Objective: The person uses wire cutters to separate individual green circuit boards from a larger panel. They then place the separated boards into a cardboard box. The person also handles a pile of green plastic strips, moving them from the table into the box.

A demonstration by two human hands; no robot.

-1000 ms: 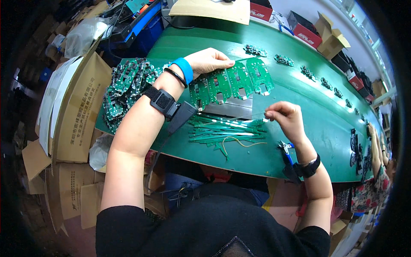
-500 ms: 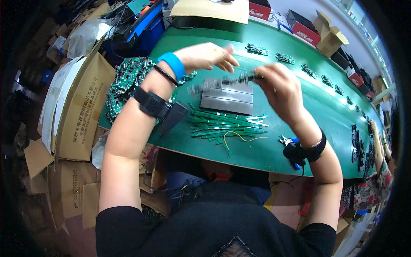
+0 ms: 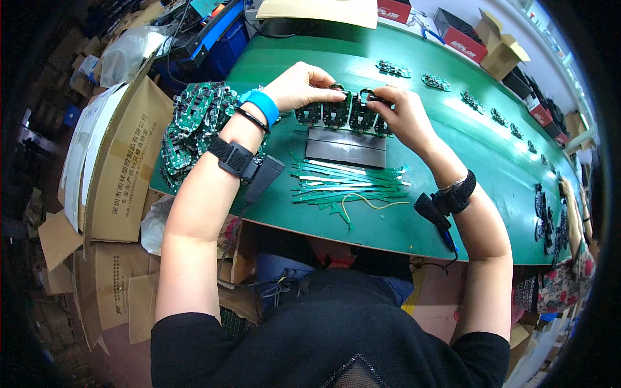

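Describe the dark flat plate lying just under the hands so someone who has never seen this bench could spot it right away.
Start at the green table. Near its middle, both hands, left hand and right hand, hold a strip of circuit boards. Just nearer the person lies the dark plate: a plain grey rectangle, unlike the thin green offcut strips scattered beside it.

Green circuit board panel (image 3: 343, 113) held above dark tray (image 3: 347, 147)

The panel, a row of joined green boards with dark components, stood tilted on edge just beyond the flat dark tray, gripped at both ends, its black loops showing along the top edge.
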